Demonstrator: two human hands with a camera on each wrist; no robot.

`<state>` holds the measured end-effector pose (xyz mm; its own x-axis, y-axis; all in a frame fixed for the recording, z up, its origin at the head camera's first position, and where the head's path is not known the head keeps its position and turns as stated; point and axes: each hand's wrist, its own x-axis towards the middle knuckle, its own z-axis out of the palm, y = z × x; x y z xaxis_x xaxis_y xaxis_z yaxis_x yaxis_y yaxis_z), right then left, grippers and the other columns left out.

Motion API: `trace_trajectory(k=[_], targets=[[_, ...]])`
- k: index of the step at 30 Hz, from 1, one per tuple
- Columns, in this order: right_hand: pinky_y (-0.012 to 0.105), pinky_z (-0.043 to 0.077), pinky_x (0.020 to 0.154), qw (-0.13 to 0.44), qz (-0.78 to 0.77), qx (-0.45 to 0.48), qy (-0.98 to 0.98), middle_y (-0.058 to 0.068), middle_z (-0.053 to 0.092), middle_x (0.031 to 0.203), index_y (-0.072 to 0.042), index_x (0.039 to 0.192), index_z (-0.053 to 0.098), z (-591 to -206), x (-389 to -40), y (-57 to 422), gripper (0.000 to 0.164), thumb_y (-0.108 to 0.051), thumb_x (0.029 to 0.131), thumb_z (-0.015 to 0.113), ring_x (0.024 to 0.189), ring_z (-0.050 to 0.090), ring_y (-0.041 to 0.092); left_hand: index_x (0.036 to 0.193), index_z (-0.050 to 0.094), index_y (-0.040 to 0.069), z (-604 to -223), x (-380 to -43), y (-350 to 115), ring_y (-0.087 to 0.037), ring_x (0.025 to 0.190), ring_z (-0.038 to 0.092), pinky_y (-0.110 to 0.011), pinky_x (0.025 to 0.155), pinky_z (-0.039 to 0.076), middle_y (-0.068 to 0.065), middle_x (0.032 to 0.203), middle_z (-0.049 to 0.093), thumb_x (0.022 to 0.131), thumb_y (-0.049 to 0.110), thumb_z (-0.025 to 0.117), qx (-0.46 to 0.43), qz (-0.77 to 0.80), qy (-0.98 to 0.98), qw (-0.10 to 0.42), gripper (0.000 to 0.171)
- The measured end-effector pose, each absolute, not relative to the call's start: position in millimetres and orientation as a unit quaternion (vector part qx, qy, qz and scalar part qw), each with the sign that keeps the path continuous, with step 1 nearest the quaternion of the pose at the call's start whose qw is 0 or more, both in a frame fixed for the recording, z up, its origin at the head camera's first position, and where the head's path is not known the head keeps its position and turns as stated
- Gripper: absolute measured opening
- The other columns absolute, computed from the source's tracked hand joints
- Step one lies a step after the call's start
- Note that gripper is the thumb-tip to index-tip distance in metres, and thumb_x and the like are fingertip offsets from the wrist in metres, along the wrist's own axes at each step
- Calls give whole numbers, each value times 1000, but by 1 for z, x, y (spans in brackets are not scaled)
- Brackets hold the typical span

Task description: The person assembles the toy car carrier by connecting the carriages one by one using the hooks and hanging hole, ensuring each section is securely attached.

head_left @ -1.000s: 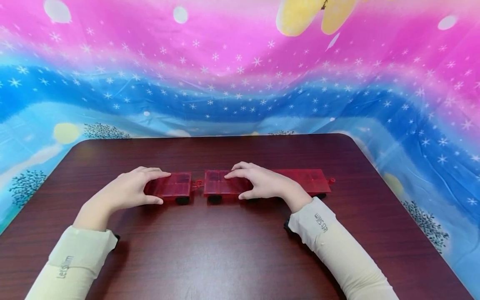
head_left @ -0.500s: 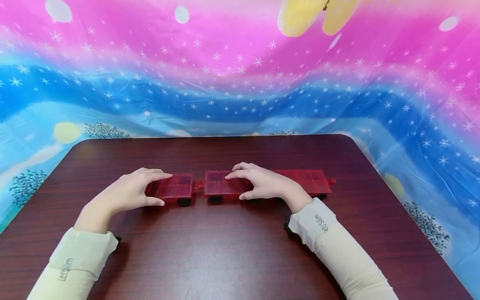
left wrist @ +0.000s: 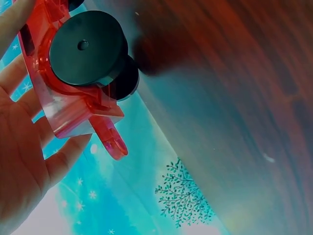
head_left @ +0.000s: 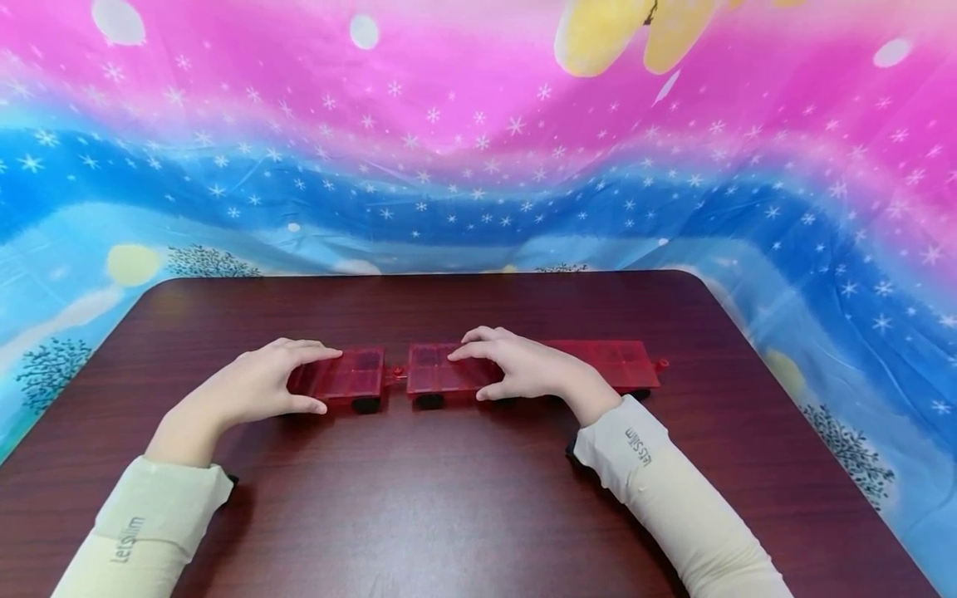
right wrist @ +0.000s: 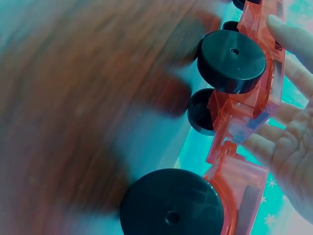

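Note:
Clear red toy train cars with black wheels stand in a row on the table. In the head view my left hand [head_left: 250,386] grips the left car [head_left: 362,371], thumb on the near side, fingers on the far edge. My right hand [head_left: 523,365] holds the middle car [head_left: 434,368] likewise, partly hiding it. A small red coupling [head_left: 397,373] lies between these two cars. Behind the right wrist stretches another red car [head_left: 620,362]. In the left wrist view a red hook [left wrist: 110,139] sticks out from the left car's end. The right wrist view shows two cars adjoining.
The dark brown wooden table [head_left: 449,498] has rounded far corners. A pink and blue patterned cloth [head_left: 463,166] hangs behind it and along both sides. A red peg [head_left: 661,364] juts from the right car's outer end.
The left car has come very slightly right, narrowing its gap to the middle car. My right hand and the other cars look nearly unmoved.

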<state>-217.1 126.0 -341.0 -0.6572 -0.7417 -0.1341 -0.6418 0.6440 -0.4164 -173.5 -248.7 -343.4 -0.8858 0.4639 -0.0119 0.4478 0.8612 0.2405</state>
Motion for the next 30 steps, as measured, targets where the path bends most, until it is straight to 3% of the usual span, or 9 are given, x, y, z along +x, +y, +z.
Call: trace_trajectory(k=[21, 30], targets=[[46, 42, 113, 148, -180, -403, 885, 6, 42, 153, -21, 145, 52, -341, -227, 131, 62, -29, 88, 75, 141, 39, 25, 142, 54, 11, -342, -175, -252, -43, 129, 48, -61, 99, 48, -22, 142, 53, 80, 41, 81, 240, 135, 960, 58, 74], [49, 34, 118, 56, -211, -387, 896, 4, 47, 151, -19, 147, 49, -323, -231, 171, 59, -36, 94, 68, 143, 40, 24, 145, 51, 10, -331, -177, -259, -43, 135, 43, -63, 104, 44, -21, 146, 49, 86, 50, 73, 238, 139, 961, 33, 75]])
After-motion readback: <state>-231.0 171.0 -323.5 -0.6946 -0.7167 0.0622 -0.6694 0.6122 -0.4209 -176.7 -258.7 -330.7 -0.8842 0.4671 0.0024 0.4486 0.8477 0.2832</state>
